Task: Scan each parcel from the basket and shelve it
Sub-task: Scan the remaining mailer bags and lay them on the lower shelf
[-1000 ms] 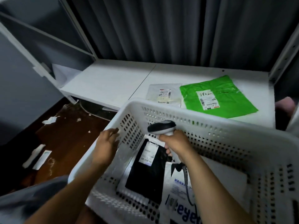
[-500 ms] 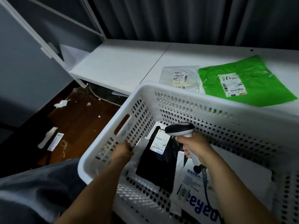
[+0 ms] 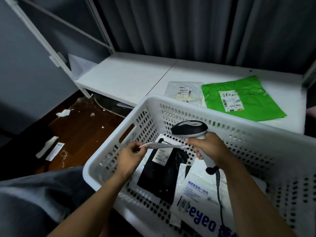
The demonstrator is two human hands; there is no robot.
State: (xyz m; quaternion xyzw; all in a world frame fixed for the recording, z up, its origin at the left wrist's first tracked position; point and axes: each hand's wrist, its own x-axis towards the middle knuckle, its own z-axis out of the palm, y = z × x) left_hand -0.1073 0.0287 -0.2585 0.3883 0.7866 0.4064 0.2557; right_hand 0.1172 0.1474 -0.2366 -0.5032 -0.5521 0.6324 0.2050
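Note:
A white perforated basket (image 3: pixel 239 122) sits in front of me. Inside lie a black parcel (image 3: pixel 164 178) with a white label and a white parcel with blue print (image 3: pixel 198 202). My left hand (image 3: pixel 131 154) pinches the edge of a thin clear parcel (image 3: pixel 164 145), lifted edge-on above the black one. My right hand (image 3: pixel 208 147) grips a black and white barcode scanner (image 3: pixel 189 128), its head just above that thin parcel. On the white shelf (image 3: pixel 130 79) lie a green parcel (image 3: pixel 242 98) and a small clear parcel (image 3: pixel 184 92).
The scanner cable (image 3: pixel 219 194) trails down over the white parcel. White shelf uprights (image 3: pixel 42 41) stand at the left, a dark curtain behind. Paper scraps (image 3: pixel 53 147) litter the brown floor at the left. My grey-clad knee (image 3: pixel 34 199) is at the lower left.
My left hand went from the basket's left rim down inside and has lifted a thin clear parcel. The scanner hand has stayed over the black parcel.

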